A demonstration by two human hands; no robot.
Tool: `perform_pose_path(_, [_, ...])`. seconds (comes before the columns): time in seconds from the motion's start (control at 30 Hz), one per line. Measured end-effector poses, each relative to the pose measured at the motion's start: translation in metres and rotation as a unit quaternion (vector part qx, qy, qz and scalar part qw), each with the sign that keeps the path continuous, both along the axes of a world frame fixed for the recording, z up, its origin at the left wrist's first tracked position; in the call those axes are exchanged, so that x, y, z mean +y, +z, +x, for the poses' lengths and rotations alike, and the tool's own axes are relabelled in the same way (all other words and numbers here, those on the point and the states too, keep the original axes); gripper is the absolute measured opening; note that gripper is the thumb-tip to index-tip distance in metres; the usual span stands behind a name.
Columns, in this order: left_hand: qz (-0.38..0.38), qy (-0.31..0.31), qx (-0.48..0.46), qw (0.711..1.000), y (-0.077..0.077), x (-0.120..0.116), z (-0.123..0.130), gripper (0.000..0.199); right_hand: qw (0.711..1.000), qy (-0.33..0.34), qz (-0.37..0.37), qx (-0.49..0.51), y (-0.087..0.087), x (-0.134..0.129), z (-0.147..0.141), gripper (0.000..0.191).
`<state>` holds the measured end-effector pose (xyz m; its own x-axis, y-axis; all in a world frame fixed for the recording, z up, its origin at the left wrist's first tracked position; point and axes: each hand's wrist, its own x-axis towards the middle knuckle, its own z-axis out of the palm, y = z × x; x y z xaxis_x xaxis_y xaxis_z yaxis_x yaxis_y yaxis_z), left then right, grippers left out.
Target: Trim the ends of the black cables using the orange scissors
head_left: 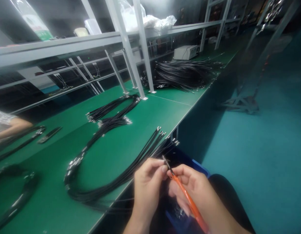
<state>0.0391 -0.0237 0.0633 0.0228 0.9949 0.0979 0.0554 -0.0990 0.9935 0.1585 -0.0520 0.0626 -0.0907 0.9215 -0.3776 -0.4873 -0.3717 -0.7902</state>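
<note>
My left hand (149,185) is at the table's front edge, its thumb and forefinger pinched on what looks like the end of a black cable. In my right hand (189,183) is a pair of orange-handled pliers (186,195), its metal tip meeting the left fingertips. Exactly what lies between the jaws is too small to make out. Beside my left hand, a bundle of black cables (99,193) curves over the green table, with silver-tipped ends (161,131) fanned out past the edge. Below both hands sits a blue bin (200,167), partly hidden.
More cable bundles lie on the green table (111,149), with a big heap (184,74) farther back. Shelf posts (131,48) rise from the tabletop. At left are a co-worker's arm (19,125) and a dark flat object (50,135). A white box (186,52) stands behind.
</note>
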Motion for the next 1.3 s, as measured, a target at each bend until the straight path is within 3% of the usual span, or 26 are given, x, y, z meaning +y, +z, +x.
perform_pose_path(0.27, [-0.003,0.004,0.010,1.000,0.001,0.002,0.003,0.004,0.998,0.008,-0.016,-0.053,0.003,0.002,0.002,0.027])
perform_pose_path(0.4, [0.004,0.002,0.011,1.000,0.001,0.001,0.003,0.003,0.997,0.052,-0.018,-0.050,0.007,-0.002,0.009,0.029])
perform_pose_path(0.53, [0.009,0.018,0.010,1.000,-0.001,0.003,0.003,0.004,0.998,0.053,0.013,-0.039,0.005,-0.010,0.018,0.032])
perform_pose_path(0.67, [0.020,0.021,0.011,1.000,-0.005,0.005,0.004,0.004,0.994,0.092,0.012,-0.049,0.001,-0.012,0.020,0.024])
perform_pose_path(1.07, [0.043,0.017,0.071,0.996,-0.011,0.003,0.004,0.004,0.993,0.047,0.005,-0.107,-0.003,-0.002,0.012,0.019])
perform_pose_path(1.3, [0.065,0.020,0.086,0.994,-0.014,0.004,0.006,0.005,0.988,0.089,-0.015,-0.124,0.003,-0.001,0.017,0.020])
